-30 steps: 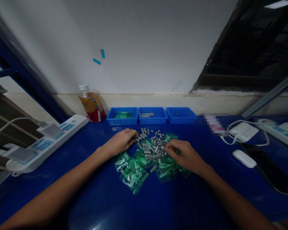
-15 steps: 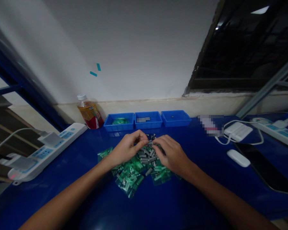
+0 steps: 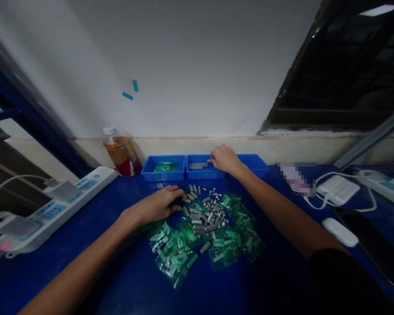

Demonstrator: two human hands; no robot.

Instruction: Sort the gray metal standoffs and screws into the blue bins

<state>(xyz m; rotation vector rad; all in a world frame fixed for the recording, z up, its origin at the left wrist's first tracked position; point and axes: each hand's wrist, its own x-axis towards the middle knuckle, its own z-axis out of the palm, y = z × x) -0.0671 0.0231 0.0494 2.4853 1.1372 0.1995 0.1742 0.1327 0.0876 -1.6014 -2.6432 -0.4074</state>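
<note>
My right hand (image 3: pixel 225 158) reaches over the middle blue tray (image 3: pixel 205 175), fingers pinched on a small grey metal cylinder (image 3: pixel 209 160). Several like cylinders (image 3: pixel 197 166) lie side by side in that tray. My left hand (image 3: pixel 164 202) rests at the left edge of a loose pile of metal cylinders (image 3: pixel 197 216), thumb and fingers curved but apart, fingertips close to one of them. Small screws (image 3: pixel 219 210) are scattered on the pile's right side. Around the pile lie green plastic bags (image 3: pixel 174 258) with parts inside.
A left blue tray (image 3: pixel 163 176) holds green bags; a right blue tray (image 3: pixel 254 164) is partly behind my right arm. A drink bottle (image 3: pixel 121 153) and a power strip (image 3: pixel 52 214) stand left. A white case (image 3: pixel 339 232), a phone (image 3: pixel 374 245) and a charger (image 3: pixel 337 189) lie right.
My hands were together over the pile. The right hand has moved up and away to the middle tray; the left has shifted left and slightly down. The view has shifted a little.
</note>
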